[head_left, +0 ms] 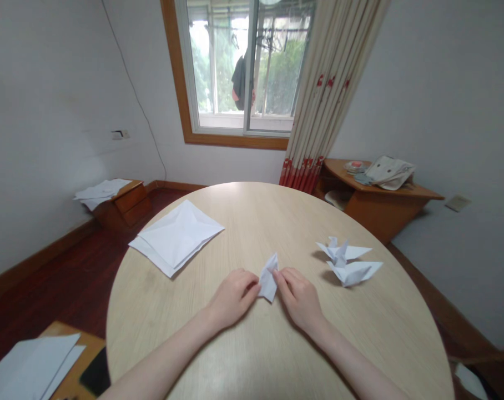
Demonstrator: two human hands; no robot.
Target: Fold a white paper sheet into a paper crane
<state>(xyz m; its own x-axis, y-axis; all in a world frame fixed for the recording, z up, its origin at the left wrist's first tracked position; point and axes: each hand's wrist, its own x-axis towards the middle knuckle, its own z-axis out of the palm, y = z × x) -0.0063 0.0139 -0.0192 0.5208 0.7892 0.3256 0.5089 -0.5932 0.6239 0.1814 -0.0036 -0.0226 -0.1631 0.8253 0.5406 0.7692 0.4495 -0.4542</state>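
Note:
A small folded piece of white paper (268, 284) is held between my two hands over the middle of the round table. My left hand (235, 297) pinches its left edge, fingers curled and closed. On the other side, the thumb and fingers of my right hand (298, 294) grip the paper's right edge. One end of the paper narrows to a point facing away from me. Right of my hands sit two folded white paper cranes (354, 272), close together with their wings spread. A stack of white paper sheets (179, 236) with crease lines lies at the table's left.
The round wooden table (252, 361) fills the foreground. More white sheets (31, 366) rest on a low surface at lower left, beside a dark object (97, 373). A corner shelf (385, 203) with a bag (390, 171) stands behind on the right, near a curtain (327, 89).

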